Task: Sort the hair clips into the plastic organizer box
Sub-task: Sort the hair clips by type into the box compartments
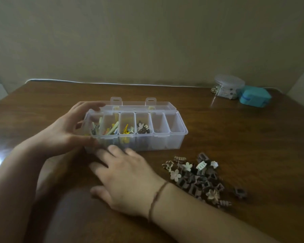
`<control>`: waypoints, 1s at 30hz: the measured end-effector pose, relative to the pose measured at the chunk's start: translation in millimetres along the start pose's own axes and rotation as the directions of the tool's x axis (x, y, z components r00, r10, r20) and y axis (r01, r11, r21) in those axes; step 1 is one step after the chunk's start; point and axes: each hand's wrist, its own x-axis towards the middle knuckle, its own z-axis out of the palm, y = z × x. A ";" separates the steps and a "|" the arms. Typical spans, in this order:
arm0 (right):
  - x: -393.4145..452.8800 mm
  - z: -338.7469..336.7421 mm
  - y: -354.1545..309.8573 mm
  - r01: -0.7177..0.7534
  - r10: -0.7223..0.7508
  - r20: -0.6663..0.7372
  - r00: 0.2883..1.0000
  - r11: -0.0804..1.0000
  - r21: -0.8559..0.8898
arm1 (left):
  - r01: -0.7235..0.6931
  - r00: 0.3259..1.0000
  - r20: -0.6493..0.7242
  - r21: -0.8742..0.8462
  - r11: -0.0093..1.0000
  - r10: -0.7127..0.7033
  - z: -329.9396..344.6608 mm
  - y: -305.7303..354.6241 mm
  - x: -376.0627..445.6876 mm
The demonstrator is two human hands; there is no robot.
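Observation:
A clear plastic organizer box point(174, 141) stands open at the table's middle, lid folded back. Its left compartments hold coloured flat clips point(111, 130), then yellow clips, then brown and cream flower clips point(142, 128); the two right compartments look empty. My left hand point(68, 130) grips the box's left end, thumb at the front and fingers over the rim. Spread flat on the table just in front of the box is my right hand point(123, 176), holding nothing, its fingertips near the front wall. To the right lies a pile of brown and cream claw clips point(198, 178).
The brown wooden table point(253, 137) meets a plain wall at the back. At the far right corner stand a clear round lidded container point(228, 86) and a teal case point(254, 96). One loose brown clip point(239, 192) lies right of the pile.

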 end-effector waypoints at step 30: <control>-80.6 -59.6 118.4 0.035 0.097 -0.312 0.945 0.920 0.391 | 0.007 0.977 0.214 0.045 0.999 -0.017 -0.9 7.8 -2.1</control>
